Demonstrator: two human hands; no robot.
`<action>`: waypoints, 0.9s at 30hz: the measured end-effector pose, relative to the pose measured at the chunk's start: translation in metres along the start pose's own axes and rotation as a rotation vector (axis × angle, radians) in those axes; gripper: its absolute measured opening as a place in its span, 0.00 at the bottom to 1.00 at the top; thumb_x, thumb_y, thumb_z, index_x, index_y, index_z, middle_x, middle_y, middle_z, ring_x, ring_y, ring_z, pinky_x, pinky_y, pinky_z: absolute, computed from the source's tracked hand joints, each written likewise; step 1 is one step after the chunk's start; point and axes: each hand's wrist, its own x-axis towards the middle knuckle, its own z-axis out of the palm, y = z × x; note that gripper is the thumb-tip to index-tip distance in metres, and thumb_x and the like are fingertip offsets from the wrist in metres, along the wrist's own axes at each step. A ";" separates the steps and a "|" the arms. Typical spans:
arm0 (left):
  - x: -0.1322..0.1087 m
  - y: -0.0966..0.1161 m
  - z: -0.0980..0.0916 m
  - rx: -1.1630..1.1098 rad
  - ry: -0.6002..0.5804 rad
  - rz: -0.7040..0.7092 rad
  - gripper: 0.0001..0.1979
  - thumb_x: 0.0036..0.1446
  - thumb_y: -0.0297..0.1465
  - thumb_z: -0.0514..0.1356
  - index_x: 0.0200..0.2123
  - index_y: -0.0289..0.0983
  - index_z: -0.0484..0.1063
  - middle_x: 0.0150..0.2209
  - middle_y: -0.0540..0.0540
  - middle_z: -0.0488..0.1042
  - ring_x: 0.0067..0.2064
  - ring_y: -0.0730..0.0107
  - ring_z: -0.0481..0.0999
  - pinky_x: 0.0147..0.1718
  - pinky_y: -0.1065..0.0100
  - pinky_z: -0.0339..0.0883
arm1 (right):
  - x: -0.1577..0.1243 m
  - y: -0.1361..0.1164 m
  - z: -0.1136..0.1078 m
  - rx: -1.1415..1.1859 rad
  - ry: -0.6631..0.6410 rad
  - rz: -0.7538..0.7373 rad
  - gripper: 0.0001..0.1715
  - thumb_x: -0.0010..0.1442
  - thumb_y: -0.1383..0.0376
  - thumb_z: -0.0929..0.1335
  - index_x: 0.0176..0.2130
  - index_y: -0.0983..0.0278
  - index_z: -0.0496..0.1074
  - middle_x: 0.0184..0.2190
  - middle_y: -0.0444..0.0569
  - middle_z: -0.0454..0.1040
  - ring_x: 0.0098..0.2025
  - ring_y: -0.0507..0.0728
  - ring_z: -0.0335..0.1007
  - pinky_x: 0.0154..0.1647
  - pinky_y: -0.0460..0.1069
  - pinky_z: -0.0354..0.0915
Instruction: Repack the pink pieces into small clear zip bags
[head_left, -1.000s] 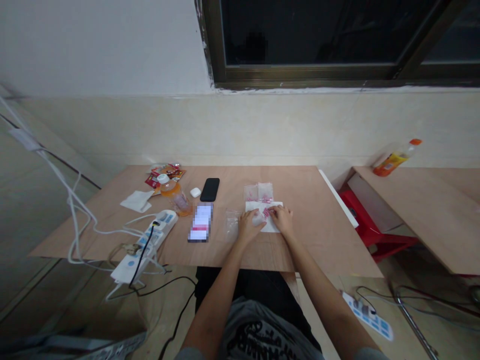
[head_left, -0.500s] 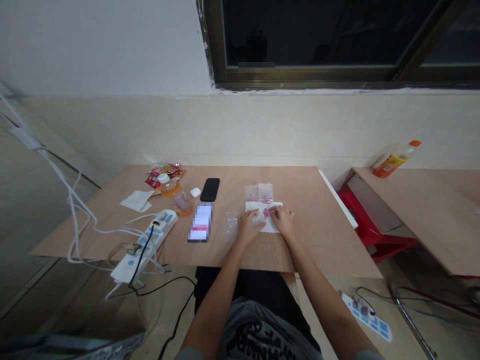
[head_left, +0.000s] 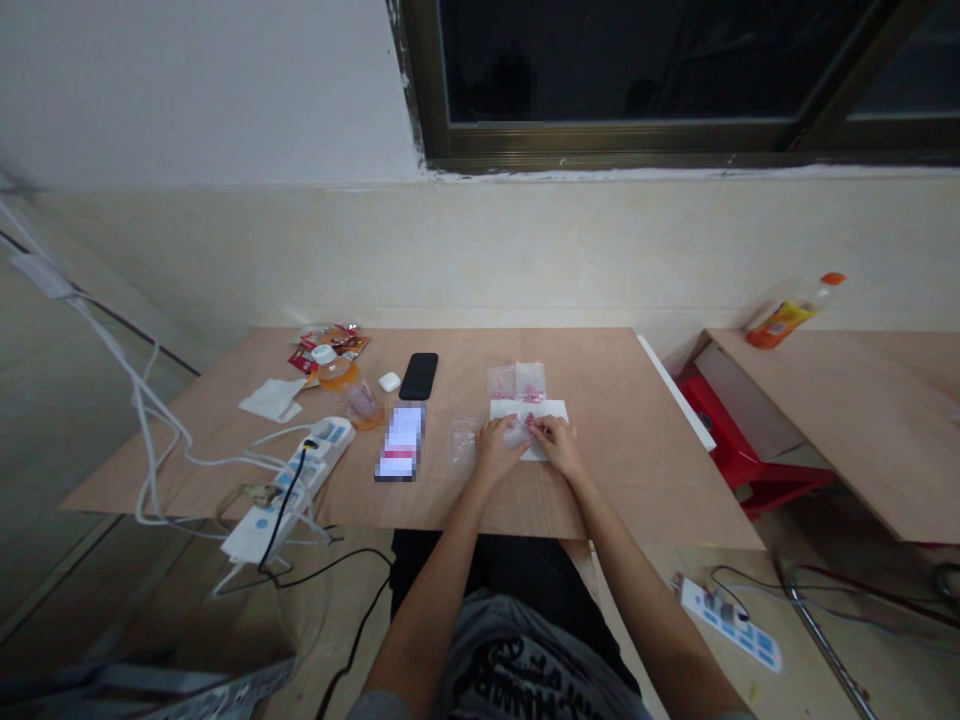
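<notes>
My left hand [head_left: 498,450] is closed on a small clear plastic bag [head_left: 516,433], held low over a white sheet of paper [head_left: 553,408]. Small pink pieces [head_left: 529,421] lie on the paper beside the bag's mouth, partly covered by my fingers. My right hand [head_left: 558,444] pinches at these pieces with thumb and fingertips, close to the bag; their exact kind is too small to make out. Beyond the paper lie two clear bags [head_left: 530,378] with pink pieces inside. Flat clear bags [head_left: 463,442] rest left of my left hand.
A lit phone [head_left: 402,442], a black phone [head_left: 419,376], a white case [head_left: 389,382], an orange drink bottle [head_left: 351,388], tissue [head_left: 271,399] and red wrappers [head_left: 330,345] occupy the table's left side. A power strip [head_left: 292,490] with cables overhangs the front edge.
My right hand has moved left over the pink pieces, its fingertips now nearer the bag. My left hand keeps its hold and has barely shifted.
</notes>
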 end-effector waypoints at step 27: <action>0.000 0.000 0.000 0.008 0.013 -0.001 0.25 0.48 0.36 0.66 0.51 0.41 0.68 0.48 0.45 0.74 0.50 0.60 0.71 0.52 0.58 0.59 | -0.009 -0.014 -0.006 -0.367 -0.018 0.000 0.12 0.62 0.58 0.63 0.39 0.60 0.73 0.35 0.49 0.74 0.41 0.58 0.62 0.42 0.51 0.48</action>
